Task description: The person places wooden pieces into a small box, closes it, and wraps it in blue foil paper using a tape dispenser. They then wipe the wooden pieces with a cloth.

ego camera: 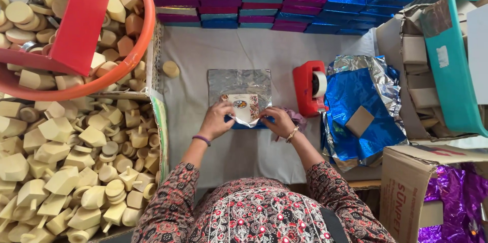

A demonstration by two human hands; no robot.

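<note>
Both hands wrapping a small box

Left hand (216, 121) and right hand (278, 121) pinch foil sheet (239, 81) around small box (244, 107), left of the tape dispenser (310, 88).

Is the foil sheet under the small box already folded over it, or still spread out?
Mostly spread: the foil sheet lies flat behind the box; only its near edge is lifted by both hands.

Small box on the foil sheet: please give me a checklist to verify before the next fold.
1. Small box lies on the foil sheet: ok.
2. Left hand holds the box's left edge: ok.
3. Right hand pinches the foil at the right: ok.
4. Tape dispenser stands beside the right hand: ok.
5. Foil free of tears: cannot tell.
</note>
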